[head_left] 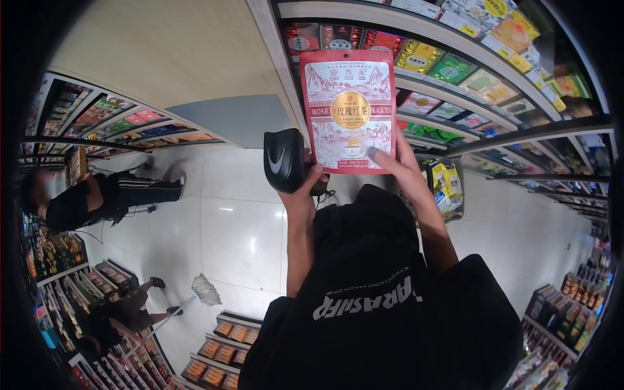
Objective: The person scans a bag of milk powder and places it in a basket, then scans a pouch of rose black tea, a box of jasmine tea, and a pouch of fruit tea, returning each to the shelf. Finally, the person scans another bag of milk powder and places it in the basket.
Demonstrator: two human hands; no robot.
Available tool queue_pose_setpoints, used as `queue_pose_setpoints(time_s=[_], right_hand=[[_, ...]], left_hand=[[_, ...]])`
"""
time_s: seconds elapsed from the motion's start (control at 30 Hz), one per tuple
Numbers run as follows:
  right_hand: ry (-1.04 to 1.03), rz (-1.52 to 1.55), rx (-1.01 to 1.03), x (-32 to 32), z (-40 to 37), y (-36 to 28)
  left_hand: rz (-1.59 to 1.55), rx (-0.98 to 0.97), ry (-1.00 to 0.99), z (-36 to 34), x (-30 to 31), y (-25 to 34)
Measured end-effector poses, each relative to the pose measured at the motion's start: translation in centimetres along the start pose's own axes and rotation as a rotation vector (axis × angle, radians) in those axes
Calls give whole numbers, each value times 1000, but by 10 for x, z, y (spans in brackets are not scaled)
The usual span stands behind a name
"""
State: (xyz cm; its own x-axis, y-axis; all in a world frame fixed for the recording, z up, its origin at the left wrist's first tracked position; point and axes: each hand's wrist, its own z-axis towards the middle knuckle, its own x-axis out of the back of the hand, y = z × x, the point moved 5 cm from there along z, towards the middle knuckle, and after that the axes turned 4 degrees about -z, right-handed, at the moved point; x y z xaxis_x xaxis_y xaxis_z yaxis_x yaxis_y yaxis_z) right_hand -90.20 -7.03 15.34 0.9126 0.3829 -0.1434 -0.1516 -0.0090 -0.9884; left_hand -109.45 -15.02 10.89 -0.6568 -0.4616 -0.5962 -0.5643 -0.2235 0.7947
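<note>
Red, gold-sealed tea pouch [350, 110] in right hand [398, 166]; scanner [283, 159] in left hand [304, 193]

left hand [300, 190]: raised, fingers clenched | right hand [396, 166]: raised, fingers pinching | both forearms upright

- Handle of scanner [284, 159]: hidden inside left hand [303, 192].
- Fine print on pouch [350, 110]: too small to read.
- Lower corner of pouch: covered by right hand [402, 169].
- Far end of top shelf [455, 41]: cut off by dark rim.

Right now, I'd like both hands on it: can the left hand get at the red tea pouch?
Probably only to touch it. The left hand sits right beside the red tea pouch with nothing between, but its fingers are full with the black scanner.
</note>
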Motion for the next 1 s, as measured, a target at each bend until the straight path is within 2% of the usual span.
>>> queue_pose_setpoints(time_s=[0.07, 0.17, 0.27, 0.37, 0.57, 0.77, 1.0], right_hand=[[-131, -154, 61, -2, -1, 0], [-230, 46, -163, -8, -5, -11], [-284, -120, -97, -3, -5, -16], [-327, -119, -83, 0, -3, -16], [-357, 140, -151, -4, -8, -18], [-373, 234, -140, -8, -9, -22], [-299, 87, -101, -7, -5, -21]], left_hand=[[-1, -9, -3, 2, 3, 2], [-29, -11, 8, 2, 4, 5], [-74, -10, 23, 2, 5, 5], [-98, -13, 21, 1, 3, 5], [-119, 1, -8, 1, 1, 9], [-133, 28, -27, 1, -2, 12], [-155, 47, -33, 1, -6, 13]])
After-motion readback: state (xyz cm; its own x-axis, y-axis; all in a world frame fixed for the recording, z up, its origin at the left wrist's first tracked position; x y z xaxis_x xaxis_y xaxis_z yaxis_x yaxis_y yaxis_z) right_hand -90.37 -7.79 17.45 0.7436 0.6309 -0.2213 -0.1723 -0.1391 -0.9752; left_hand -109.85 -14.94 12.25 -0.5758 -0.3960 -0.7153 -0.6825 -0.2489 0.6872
